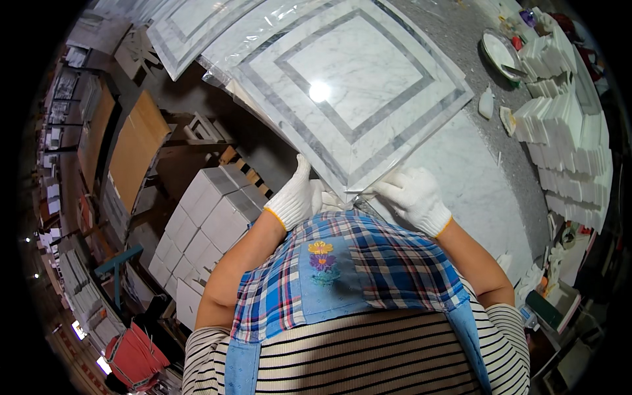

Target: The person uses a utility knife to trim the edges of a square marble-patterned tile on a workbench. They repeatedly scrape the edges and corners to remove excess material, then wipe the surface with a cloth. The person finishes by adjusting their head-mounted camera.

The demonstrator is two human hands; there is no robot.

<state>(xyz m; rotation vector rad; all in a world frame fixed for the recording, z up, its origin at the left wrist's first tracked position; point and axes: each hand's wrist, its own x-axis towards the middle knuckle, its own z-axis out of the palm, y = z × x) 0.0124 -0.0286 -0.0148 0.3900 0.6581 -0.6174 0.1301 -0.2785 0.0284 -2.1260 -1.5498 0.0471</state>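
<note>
A large square marble panel [349, 72] with grey inlaid bands lies on the stone table [461, 178], covered by clear plastic film. Its near corner points toward me. My left hand [294, 195] in a white knit glove grips the panel's left edge close to that corner. My right hand [411, 193], also gloved, pinches the plastic film at the corner's right side. A second similar panel [191, 26] lies beyond at the upper left.
Stacks of small white tiles [566, 131] line the right side of the table, with a round dish [500, 52] behind them. White boxes [210, 217] are stacked on the floor to my left, beside brown boards [135, 148].
</note>
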